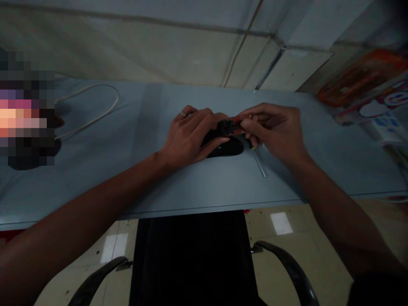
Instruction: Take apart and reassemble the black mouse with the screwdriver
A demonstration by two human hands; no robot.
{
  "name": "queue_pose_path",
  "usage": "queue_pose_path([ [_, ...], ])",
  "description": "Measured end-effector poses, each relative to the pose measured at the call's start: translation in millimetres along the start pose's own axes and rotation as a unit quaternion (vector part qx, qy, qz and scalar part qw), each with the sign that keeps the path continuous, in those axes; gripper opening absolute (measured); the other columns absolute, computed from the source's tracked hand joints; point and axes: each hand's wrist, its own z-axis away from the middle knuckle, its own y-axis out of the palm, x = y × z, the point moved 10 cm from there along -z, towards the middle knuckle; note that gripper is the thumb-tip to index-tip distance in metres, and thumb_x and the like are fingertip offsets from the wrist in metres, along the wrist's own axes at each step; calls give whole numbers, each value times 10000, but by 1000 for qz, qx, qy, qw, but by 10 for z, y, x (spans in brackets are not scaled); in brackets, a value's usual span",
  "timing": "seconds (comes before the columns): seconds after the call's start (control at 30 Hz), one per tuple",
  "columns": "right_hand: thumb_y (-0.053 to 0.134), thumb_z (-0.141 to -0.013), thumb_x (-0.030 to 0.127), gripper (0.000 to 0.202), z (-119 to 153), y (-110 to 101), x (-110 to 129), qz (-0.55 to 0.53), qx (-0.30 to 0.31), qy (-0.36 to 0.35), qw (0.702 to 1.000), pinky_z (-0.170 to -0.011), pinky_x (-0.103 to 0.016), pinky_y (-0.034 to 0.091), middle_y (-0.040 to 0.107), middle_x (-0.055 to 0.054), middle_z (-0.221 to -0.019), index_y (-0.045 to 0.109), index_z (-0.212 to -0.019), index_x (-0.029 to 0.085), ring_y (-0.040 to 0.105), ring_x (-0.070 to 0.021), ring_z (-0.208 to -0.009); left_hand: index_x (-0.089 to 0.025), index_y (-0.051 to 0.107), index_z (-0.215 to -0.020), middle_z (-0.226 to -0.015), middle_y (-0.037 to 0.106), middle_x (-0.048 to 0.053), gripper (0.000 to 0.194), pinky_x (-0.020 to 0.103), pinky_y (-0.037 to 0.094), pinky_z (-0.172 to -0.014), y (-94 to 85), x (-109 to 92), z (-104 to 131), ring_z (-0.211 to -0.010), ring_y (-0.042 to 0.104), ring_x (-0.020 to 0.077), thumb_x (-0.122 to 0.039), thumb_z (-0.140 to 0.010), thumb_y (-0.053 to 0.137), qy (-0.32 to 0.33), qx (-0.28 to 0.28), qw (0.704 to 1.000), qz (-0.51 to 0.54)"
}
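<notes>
My left hand (pixel 193 134), with a ring on one finger, is closed around a dark, block-like part (pixel 225 127). My right hand (pixel 277 127) pinches a thin reddish-brown piece, perhaps a circuit board (pixel 239 119), which meets the dark part between both hands. Just below them is a glossy black rounded shell (pixel 228 148), shaped like a computer mouse; my left fingers and thumb cover some of it. A thin clear rod (pixel 260 163) lies on the table by my right hand. Dim light hides the finer details of the held parts.
The grey-blue table (pixel 204 182) runs against a tiled wall (pixel 159 46). A white cable (pixel 116 100) loops at the left beside a blurred-out area. Colourful packages (pixel 366 85) stand at the right. Below the front edge is a black chair with armrests (pixel 283 259).
</notes>
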Motion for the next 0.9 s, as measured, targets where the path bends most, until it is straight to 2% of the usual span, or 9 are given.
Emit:
queue_pose_path([
  [0.07,847,-849,396,221,75,-45,116,67,-11,-58,996,-467,-274,506,725,24,-725,819,-1063,345,597,-114,-523,-247,591,-1276,-941,707,37,463,419,523,-899,-18,-10,-4,-877,719,220,-636,-1050,480,-12,7,1000,16],
  [0.13,923,-754,395,426,160,-56,221,129,-6,-123,984,-623,-318,602,776,20,-907,796,-1160,382,674,-148,-658,-242,568,-1305,-948,696,45,472,437,526,-925,-40,-42,-7,-903,718,231,-628,-1060,450,-15,7,999,33],
  [0.2,971,-672,408,582,227,-64,268,170,-4,-165,971,-703,-362,631,790,16,-1044,776,-1220,405,711,-189,-753,-235,543,-1326,-956,690,50,458,439,528,-932,-62,-84,-6,-908,714,232,-599,-1070,436,-10,0,999,49],
  [0.33,962,-679,416,607,268,-76,260,186,-7,-182,966,-671,-396,626,791,6,-1005,759,-1250,445,720,-226,-748,-242,513,-1342,-973,681,45,416,425,533,-917,-90,-130,2,-876,703,216,-553,-1074,442,2,-17,997,73],
  [0.47,946,-702,398,627,295,-41,304,193,-3,-205,960,-660,-415,628,797,-14,-1013,739,-1294,427,732,-250,-782,-247,507,-1332,-970,670,51,449,453,535,-924,-70,-97,-2,-875,696,229,-592,-1067,396,-4,-1,998,63],
  [0.6,928,-728,347,647,319,-11,388,186,4,-246,951,-605,-370,588,793,-10,-996,720,-1339,406,682,-195,-685,-237,488,-1321,-967,683,51,394,429,549,-835,-169,-180,-17,-819,684,215,-526,-1053,478,47,-38,996,70],
  [0.7,896,-766,294,636,306,-16,412,192,0,-257,947,-593,-349,551,781,-12,-981,710,-1367,386,636,-167,-655,-223,491,-1315,-935,692,40,369,407,549,-798,-191,-199,-22,-786,668,197,-468,-1045,549,58,-50,995,70],
  [0.77,884,-778,301,618,282,-38,396,205,-8,-248,947,-625,-354,552,769,-14,-979,711,-1366,381,633,-172,-679,-217,516,-1297,-915,695,40,386,415,551,-815,-151,-150,-25,-797,663,199,-513,-1050,544,33,-35,997,56],
  [0.9,914,-739,401,555,202,-89,268,198,-10,-177,964,-698,-389,586,754,-20,-960,759,-1272,373,679,-213,-766,-213,553,-1269,-894,695,46,469,439,548,-844,-109,-62,-16,-822,665,210,-623,-1044,509,-5,-18,999,48],
])
